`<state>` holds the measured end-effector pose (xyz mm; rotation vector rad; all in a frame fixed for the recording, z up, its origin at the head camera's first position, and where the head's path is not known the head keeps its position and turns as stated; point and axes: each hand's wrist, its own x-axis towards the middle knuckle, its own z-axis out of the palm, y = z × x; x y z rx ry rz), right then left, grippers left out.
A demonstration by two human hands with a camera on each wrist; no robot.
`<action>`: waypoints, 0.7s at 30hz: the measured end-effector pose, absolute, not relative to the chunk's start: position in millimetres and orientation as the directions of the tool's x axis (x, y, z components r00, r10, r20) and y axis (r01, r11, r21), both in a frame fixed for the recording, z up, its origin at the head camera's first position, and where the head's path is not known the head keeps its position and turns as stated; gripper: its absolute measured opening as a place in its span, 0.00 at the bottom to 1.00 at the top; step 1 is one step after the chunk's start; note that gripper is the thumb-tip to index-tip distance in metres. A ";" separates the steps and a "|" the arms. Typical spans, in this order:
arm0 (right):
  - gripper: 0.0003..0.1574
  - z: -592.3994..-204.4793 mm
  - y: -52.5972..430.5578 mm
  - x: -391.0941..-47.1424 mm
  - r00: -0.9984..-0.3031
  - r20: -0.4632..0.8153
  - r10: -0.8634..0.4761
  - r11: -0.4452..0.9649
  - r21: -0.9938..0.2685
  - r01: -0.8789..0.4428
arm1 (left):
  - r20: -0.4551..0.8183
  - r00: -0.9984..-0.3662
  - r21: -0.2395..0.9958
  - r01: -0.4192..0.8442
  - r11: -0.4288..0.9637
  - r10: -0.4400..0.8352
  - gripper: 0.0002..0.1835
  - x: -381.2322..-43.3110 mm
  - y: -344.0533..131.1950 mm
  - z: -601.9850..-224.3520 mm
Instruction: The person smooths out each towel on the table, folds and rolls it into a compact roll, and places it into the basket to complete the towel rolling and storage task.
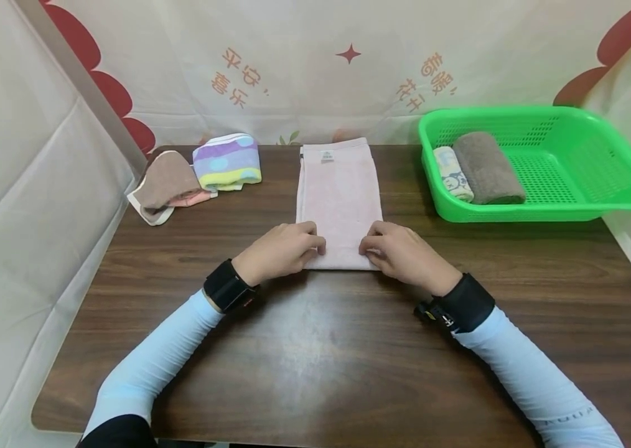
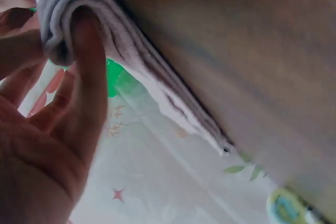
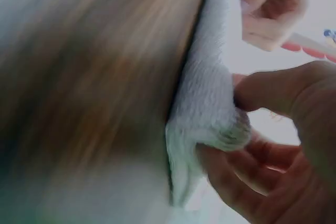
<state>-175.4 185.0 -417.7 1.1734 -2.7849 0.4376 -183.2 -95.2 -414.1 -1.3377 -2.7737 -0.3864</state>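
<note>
In the head view, the folded pink towel (image 1: 342,193) lies on the tabletop (image 1: 304,367), its near end held at the left corner by the left hand (image 1: 279,252) and at the right by the right hand (image 1: 405,255), between a striped cloth (image 1: 228,163) and a green basket (image 1: 539,214). The left wrist view shows that hand's grip curled round a thick rolled edge; in the right wrist view, the other grip pinches the roll's end between thumb and fingers.
</note>
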 end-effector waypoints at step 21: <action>0.11 -419.3 174.5 -166.1 -0.661 0.236 -0.712 0.677 -0.020 -0.736 | 0.161 -0.634 0.009 0.768 0.641 0.757 0.08 -172.5 -75.0 -409.0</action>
